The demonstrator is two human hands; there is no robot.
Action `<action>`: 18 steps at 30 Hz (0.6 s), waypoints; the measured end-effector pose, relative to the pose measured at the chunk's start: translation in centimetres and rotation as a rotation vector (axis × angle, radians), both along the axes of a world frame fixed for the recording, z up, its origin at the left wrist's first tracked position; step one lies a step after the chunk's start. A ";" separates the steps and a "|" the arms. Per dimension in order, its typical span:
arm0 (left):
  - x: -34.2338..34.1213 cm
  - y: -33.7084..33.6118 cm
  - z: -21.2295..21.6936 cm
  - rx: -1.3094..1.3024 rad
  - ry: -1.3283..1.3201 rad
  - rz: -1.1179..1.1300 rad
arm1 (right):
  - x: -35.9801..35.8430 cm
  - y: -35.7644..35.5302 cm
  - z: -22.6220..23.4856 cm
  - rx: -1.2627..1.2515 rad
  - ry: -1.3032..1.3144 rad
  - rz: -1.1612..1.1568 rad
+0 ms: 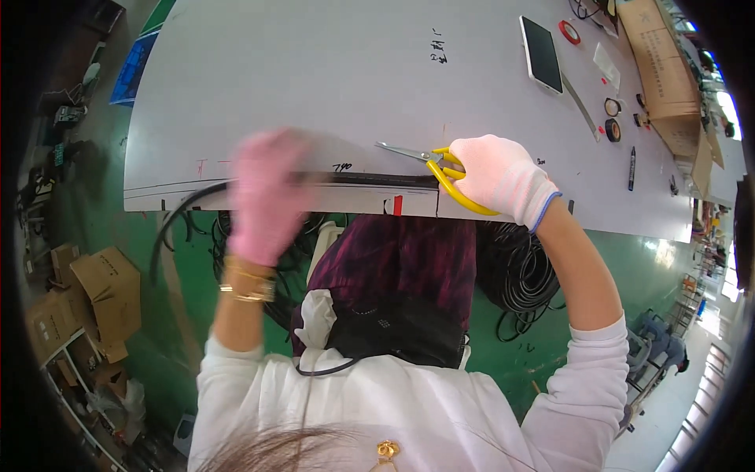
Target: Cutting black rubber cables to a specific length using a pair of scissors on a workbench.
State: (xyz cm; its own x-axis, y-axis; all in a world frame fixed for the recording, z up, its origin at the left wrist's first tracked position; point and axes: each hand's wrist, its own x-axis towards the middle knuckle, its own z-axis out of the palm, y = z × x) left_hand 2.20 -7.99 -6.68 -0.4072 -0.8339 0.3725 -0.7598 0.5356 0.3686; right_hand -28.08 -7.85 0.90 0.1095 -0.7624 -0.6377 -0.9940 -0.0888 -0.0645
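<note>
Grey table (291,55), black cable (377,180) along near edge, white-framed tablet (541,53), 1 red tape roll (563,28), black marker (631,168)

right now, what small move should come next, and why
I'd probably steady the black cable with the left hand first: it is blurred over the cable, while the right hand holds yellow-handled scissors, their blades beside the cable rather than across it.

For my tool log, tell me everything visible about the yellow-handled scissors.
The scissors have slim, grey, metallic-looking blades and yellow, plastic-looking handles. The gloved right hand holds them over the pale table, partly covering the handles. The blades point left and slightly away; how far they're open is unclear.
</note>
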 end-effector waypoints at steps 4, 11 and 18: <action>-10.3 2.6 1.0 0.135 0.064 -0.173 | 0.2 -0.2 -0.4 -0.038 -0.048 0.011; -12.5 3.1 0.6 0.082 0.026 -0.075 | 0.2 -0.3 0.4 0.010 -0.004 0.015; -13.1 3.4 0.7 0.066 -0.009 -0.026 | -0.6 0.2 -0.4 -0.067 -0.109 0.011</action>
State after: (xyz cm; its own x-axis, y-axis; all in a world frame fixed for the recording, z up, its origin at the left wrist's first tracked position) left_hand -10.91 -4.56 -6.01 -0.4321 -0.8457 0.3133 -0.7491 0.5300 0.3974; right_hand -28.67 -7.63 0.46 0.1836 -0.8012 -0.5696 -0.9804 -0.1070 -0.1654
